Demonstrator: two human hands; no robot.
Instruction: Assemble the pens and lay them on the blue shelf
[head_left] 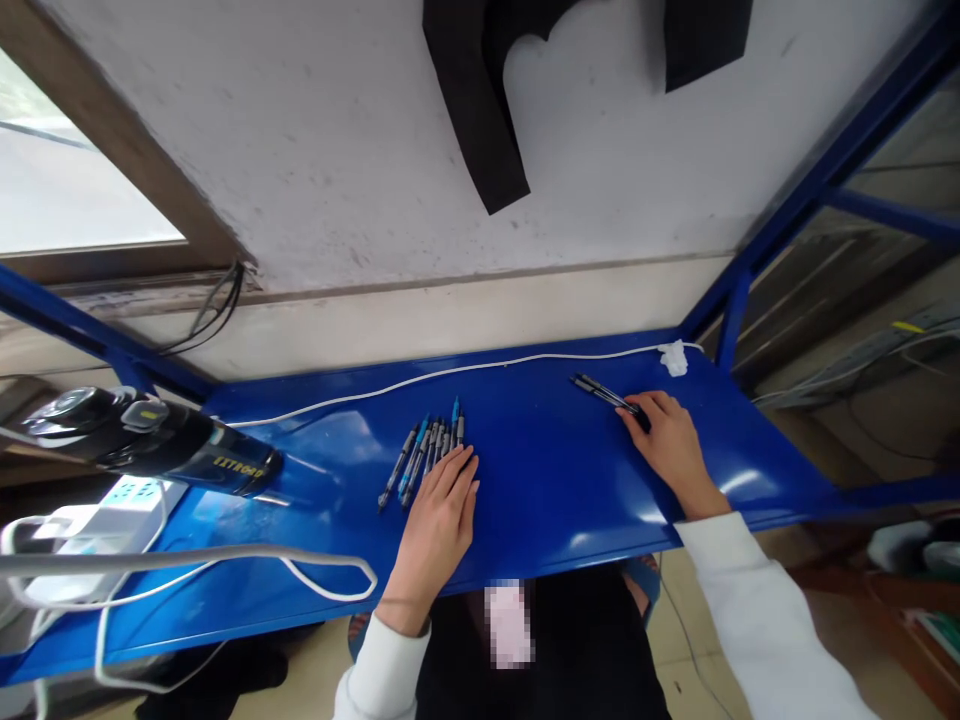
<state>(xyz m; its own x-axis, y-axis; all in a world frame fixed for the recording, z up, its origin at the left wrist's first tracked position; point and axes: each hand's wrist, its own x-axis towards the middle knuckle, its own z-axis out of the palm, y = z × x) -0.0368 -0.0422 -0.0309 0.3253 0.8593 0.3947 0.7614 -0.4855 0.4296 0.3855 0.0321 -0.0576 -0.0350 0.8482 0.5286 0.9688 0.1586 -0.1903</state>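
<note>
On the blue table, several pens (pixel 415 455) with grey grips, some with blue ends, lie side by side in a loose group left of the middle. My left hand (pixel 441 515) rests over the near right part of this group, its fingers stretched out and covering some pen ends. Farther right, a couple of black and clear pens (pixel 602 390) lie slanted together. The fingers of my right hand (pixel 664 435) are closed on their near ends.
A black bottle (pixel 202 450) stands at the left, near a white power strip (pixel 124 510) with looping white cables. Another white cable (pixel 420 378) runs along the back of the blue table (pixel 547 480). Crumpled white tissue (pixel 673 358) lies at the back right.
</note>
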